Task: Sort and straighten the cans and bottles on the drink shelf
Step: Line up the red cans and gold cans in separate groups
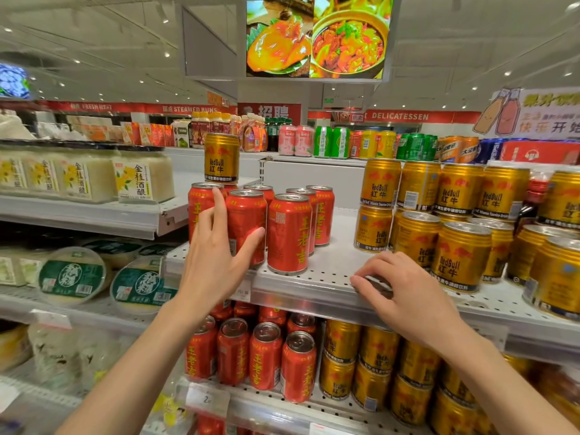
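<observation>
Supermarket aisle, white ceiling dotted with small spotlights. A food screen hangs overhead showing two orange dishes. Red banner along the back wall reads FRESH MEAT, STEAMED BUNS, DELICATESSEN. Cartoon bottle sign top right. White perforated shelves everywhere.

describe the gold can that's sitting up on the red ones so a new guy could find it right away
Find the white perforated shelf at chest height, and the cluster of red cans at its left end. The lone gold Red Bull can stands upright on the back ones, the only gold can among red.
</observation>
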`<state>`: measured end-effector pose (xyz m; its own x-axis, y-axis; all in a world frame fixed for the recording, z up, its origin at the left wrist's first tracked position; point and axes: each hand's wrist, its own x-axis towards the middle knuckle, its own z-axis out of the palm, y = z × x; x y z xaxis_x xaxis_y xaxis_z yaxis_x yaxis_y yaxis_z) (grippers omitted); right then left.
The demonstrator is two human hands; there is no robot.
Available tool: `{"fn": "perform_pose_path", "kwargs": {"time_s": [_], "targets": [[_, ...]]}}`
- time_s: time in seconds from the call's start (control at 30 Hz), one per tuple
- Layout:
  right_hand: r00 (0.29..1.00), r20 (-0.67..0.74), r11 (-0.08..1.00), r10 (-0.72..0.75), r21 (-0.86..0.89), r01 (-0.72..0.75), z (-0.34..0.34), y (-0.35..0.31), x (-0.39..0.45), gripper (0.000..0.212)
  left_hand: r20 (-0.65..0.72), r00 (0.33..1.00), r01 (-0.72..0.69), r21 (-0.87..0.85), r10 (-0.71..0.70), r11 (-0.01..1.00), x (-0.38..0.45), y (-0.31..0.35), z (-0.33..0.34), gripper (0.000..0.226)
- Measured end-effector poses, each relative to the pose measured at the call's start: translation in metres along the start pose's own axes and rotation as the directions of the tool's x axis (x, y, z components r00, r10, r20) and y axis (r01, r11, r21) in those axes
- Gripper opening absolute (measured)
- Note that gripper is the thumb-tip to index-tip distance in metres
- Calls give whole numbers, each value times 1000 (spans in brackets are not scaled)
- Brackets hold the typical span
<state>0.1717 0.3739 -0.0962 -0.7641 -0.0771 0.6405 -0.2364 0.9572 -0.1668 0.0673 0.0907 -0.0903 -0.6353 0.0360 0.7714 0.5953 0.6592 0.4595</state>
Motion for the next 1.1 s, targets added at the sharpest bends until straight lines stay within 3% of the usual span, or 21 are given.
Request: {"fn": "perform_pose_path", "kwargs": {"time_s": [0.17, 0.77, 0.93, 1.1], "targets": [[1000, -7, 1000, 8, -20, -8, 1, -1, -1, 32, -73, 997, -39, -32, 36, 999, -16, -1, 3, 80], [999, -36, 998, 3, -69, -5, 4, -1, -2, 32, -66, 997, 36, -69, -41, 997, -10, 0, 19, 81], [997, -41, 997, 64, -38, -66, 3, -9, -4, 27, -21, 1000, 15, -151, -18, 988, -8, -9, 11, 81], [975, -31, 972, 222, 90, -219, -2, -26, 5, 16, 38, 996, -72, -192, 81, 979, 2, -23, -4, 73]]}}
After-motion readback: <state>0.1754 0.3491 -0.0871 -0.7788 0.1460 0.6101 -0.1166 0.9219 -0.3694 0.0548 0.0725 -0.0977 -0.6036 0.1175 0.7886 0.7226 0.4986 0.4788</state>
